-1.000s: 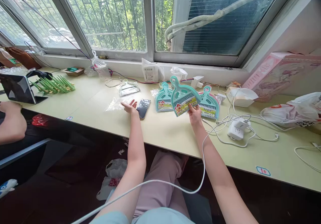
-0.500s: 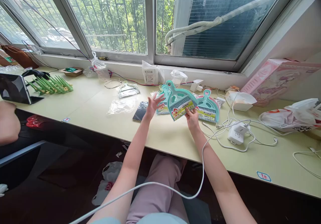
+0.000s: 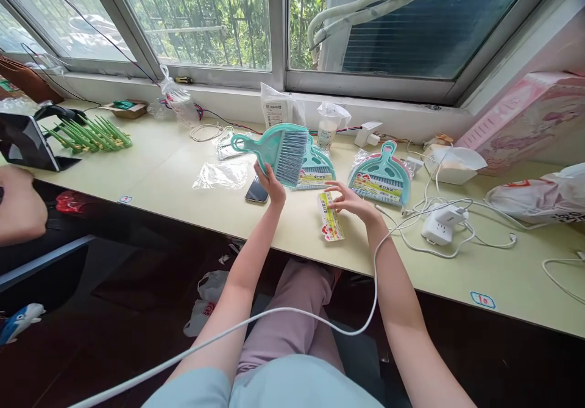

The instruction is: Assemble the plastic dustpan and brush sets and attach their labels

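My left hand (image 3: pixel 272 187) is closed on a teal mini brush and dustpan set (image 3: pixel 280 147), held above the table with the handle pointing left and grey bristles showing. My right hand (image 3: pixel 348 201) hovers with fingers spread just right of a yellow paper label (image 3: pixel 329 216) that lies on the table. A black phone (image 3: pixel 256 191) lies just left of my left hand. Two more packaged teal dustpan sets (image 3: pixel 315 168) (image 3: pixel 381 179) lie beyond my hands.
A clear plastic bag (image 3: pixel 222 175) and green clips (image 3: pixel 89 135) lie to the left. A white power adapter (image 3: pixel 441 226) with tangled cables sits right. A pink box (image 3: pixel 525 119) and white bags stand at the far right. Another person's arm (image 3: pixel 18 210) rests at the left edge.
My left hand came over from the phone and took the dustpan set, lifting it left. The paper label came off and now lies on the table by my right hand.
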The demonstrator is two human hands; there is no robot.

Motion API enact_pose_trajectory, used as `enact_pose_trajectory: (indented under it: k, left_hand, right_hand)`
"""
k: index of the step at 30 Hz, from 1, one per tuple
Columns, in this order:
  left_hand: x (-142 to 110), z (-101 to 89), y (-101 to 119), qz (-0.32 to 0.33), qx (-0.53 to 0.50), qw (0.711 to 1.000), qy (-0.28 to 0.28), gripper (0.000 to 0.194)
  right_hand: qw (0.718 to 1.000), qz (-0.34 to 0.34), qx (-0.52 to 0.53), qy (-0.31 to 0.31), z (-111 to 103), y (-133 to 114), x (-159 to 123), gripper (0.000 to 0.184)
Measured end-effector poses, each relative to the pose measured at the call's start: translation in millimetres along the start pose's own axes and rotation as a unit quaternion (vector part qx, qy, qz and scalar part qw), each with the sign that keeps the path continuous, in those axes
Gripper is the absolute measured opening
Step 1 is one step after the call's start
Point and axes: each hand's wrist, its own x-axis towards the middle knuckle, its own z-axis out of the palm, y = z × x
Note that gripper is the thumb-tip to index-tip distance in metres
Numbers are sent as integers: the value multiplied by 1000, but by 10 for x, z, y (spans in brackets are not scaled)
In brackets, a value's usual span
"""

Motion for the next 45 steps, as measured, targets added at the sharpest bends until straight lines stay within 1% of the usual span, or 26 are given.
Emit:
enact_pose_trajectory:
  k: [1,3,5,6,7,8,9,11,13,14,16,18,19,21,23,26,28,31,35,36,37,39,40,42,43,45]
  left_hand:
    - [4,-14,18,5,4,999,31,57]
    - [-1,-20,48,14,9,997,74,57]
    - [-32,-10,57,27,17,997,69,59]
    - [-62,-4,48,39,22,997,57,59]
    - [-103,3,27,54,26,997,39,60]
    - [-154,9,-6,76,30,997,9,61]
    - [-214,17,-48,101,33,994,-28,63]
    - [-352,39,-145,158,30,980,-117,67]
    - [-485,71,-231,208,18,958,-194,72]
    - [-540,89,-260,240,10,942,-235,72]
    - [-609,116,-288,312,-6,899,-306,70]
    - [-622,126,-286,376,-13,861,-343,66]
    - [-611,123,-281,394,-11,852,-344,64]
    - [-574,110,-280,412,3,845,-341,63]
    - [-536,97,-297,407,27,845,-344,64]
    - [-500,85,-335,390,58,842,-368,65]
    - [-484,77,-347,384,67,836,-387,65]
    - [-462,58,-336,396,78,822,-401,66]
    - [-431,50,-331,415,79,812,-402,67]
    - [-421,53,-339,410,68,817,-401,68]
    - [-408,56,-349,395,53,832,-387,69]
    - [-371,61,-362,347,25,879,-325,74]
    - [-345,61,-357,317,15,906,-281,75]
    - [-276,58,-308,241,4,957,-160,74]
    - [-234,56,-265,195,0,976,-98,71]
    - [-144,55,-159,91,-15,996,6,61]
  right_hand:
    - [998,-16,-56,5,16,-1,-6,67]
    - [980,-73,-179,54,71,-3,12,53]
    - [944,-133,-276,120,142,-21,46,32]
    - [928,-157,-302,154,181,-37,61,25]
    - [914,-178,-313,188,222,-57,73,22]
    - [903,-198,-311,223,264,-78,80,26]
    - [893,-218,-300,256,308,-99,83,35]
    - [877,-258,-275,297,389,-129,82,60]
    - [872,-291,-249,306,446,-141,75,83]
    - [873,-300,-235,305,461,-141,71,89]
    - [879,-302,-205,308,463,-141,63,91]
    - [886,-284,-183,317,443,-148,56,84]
    - [889,-275,-177,320,433,-156,55,81]
    - [895,-267,-166,318,425,-178,55,76]
    - [897,-269,-151,316,436,-202,54,77]
    - [892,-271,-153,329,457,-228,40,79]
    - [888,-265,-181,328,458,-228,22,71]
    - [886,-267,-209,317,452,-205,4,57]
    - [875,-281,-184,348,463,-206,8,49]
    - [877,-277,-173,351,462,-223,8,48]
    - [883,-271,-159,347,455,-245,6,47]
    - [905,-251,-118,324,417,-297,-3,46]
    - [915,-239,-87,314,386,-320,-8,45]
    - [924,-215,-3,317,306,-346,-12,41]
    - [920,-204,43,332,262,-348,-10,38]
    - [897,-190,129,377,172,-330,1,34]
